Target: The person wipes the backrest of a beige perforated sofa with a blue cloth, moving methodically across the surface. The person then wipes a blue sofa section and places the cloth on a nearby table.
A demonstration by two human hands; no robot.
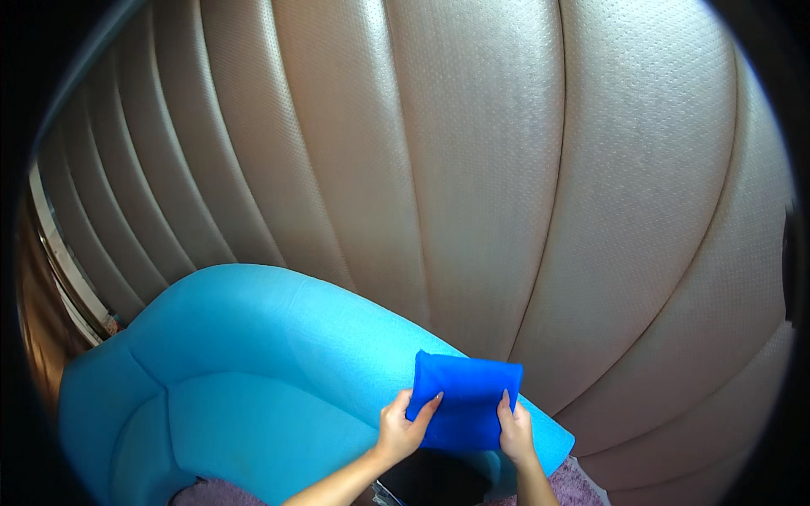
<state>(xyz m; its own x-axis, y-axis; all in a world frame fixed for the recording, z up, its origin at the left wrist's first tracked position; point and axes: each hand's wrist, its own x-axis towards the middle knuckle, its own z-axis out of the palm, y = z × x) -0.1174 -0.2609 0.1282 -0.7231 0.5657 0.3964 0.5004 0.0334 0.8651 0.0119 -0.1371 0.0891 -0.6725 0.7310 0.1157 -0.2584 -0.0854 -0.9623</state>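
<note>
A flat, roughly square piece of folded blue fabric [467,401] is held up between my two hands. My left hand [408,422] grips its left edge, with the thumb lying across the front face. On the opposite edge my right hand [516,427] has hold of it, thumb on the front and fingers mostly hidden behind. The fabric is darker across its middle, and its upper left corner sticks up slightly. Behind it runs the backrest of a light blue upholstered sofa [266,329].
A wall of padded, ribbed beige panels [474,177] rises behind the sofa. Brown shiny curtain-like fabric [44,303] hangs at the far left beside a pale frame [69,278]. Purple shaggy carpet [573,484] shows at the bottom. Something dark lies below the blue fabric.
</note>
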